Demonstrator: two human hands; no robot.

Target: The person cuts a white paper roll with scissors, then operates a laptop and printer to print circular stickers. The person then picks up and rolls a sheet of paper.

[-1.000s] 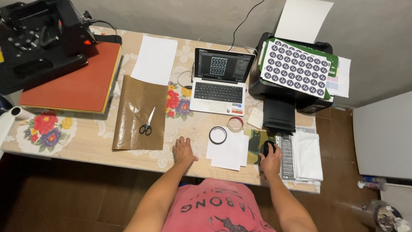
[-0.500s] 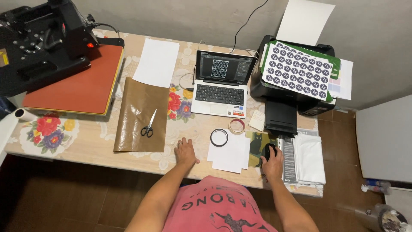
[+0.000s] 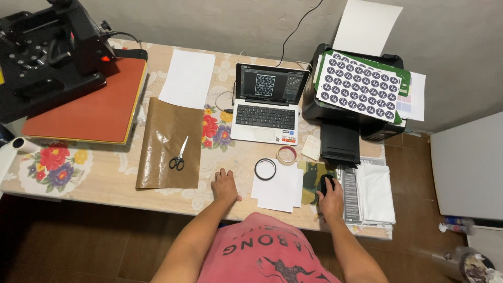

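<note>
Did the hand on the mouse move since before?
No. The right hand stays on the black mouse, on the mouse pad below the printer.

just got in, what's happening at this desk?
A person sits at a flowered table. The right hand rests on a black mouse on a mouse pad; the left hand lies flat on the table beside white paper sheets. The open laptop shows a grid of round designs. A printed sheet of round stickers lies on the printer. Scissors lie untouched on brown paper.
</note>
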